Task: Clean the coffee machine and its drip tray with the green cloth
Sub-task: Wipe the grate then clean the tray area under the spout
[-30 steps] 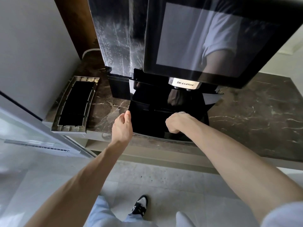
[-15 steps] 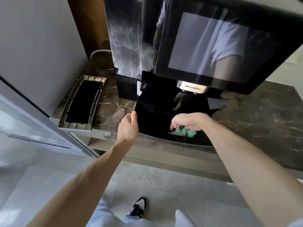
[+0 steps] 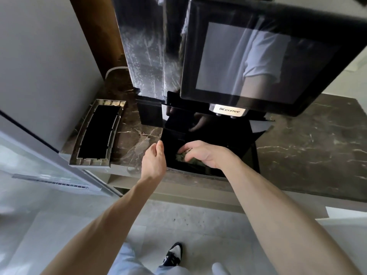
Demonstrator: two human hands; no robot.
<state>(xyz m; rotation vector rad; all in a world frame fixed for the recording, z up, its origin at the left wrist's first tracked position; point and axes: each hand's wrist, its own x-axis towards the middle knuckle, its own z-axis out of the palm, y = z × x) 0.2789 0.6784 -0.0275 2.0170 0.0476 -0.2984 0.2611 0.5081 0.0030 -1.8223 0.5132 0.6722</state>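
Lowest in frame, a shoe (image 3: 172,255) stands on the pale floor (image 3: 208,225), with both forearms reaching up over it to the counter (image 3: 307,145). Left hand (image 3: 154,161) is flat, fingers pressed together, holding nothing, thumb tip at the left front corner of the machine's black base (image 3: 240,141); whether it touches is unclear. Right hand (image 3: 206,153) has its fingers curled over the bunched green cloth (image 3: 183,156), pressing it down inside the base near its left side. Front edge of the base lies close to the counter's front edge. Open counter runs right of the base. Drip tray (image 3: 79,153), metal-rimmed with a dark middle, lies on the counter left of the machine, apart from it, near end at the counter edge, left side close to a grey cabinet (image 3: 39,66). Bare strip of counter between tray and base. Spout (image 3: 228,111) hangs over the base, above the right hand. Coffee machine (image 3: 151,56) rises behind, its screen (image 3: 258,62) tilted forward, and a white cable (image 3: 113,69) curves at its back left.
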